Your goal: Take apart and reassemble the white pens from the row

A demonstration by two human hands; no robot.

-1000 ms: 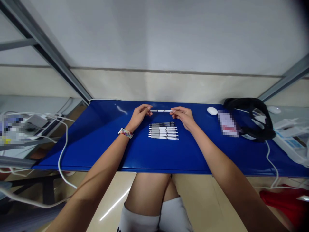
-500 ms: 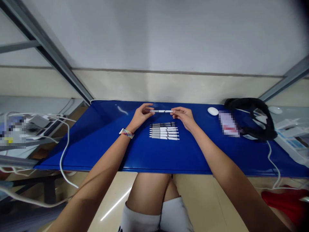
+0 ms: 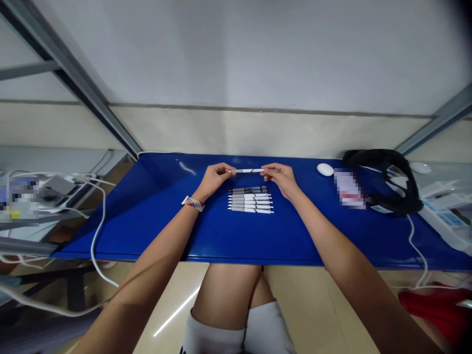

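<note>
White pen (image 3: 250, 171) gripped at both ends near the back edge of the bench (image 3: 143, 196)

The left hand (image 3: 218, 178) is positioned near the back edge; its thumb and fingers are closed on the grey end of the white pen. The right hand (image 3: 280, 178) pinches the opposite end between thumb and fingers. The pen lies roughly parallel to the back edge; from where I stand, I cannot tell whether it touches the bench surface.

A row of pens (image 3: 250, 201) rests between the held pen and the front edge, stacked side by side with tips toward the left edge. The pens nearest the back edge are darker; those nearest the front edge are white with grey grips.

Toward the back right corner sit a white, rounded object (image 3: 325, 169), a blurred-out item (image 3: 349, 189) and a black headset (image 3: 407, 204). A patterned wristband (image 3: 194, 202) encircles the left wrist.
</note>
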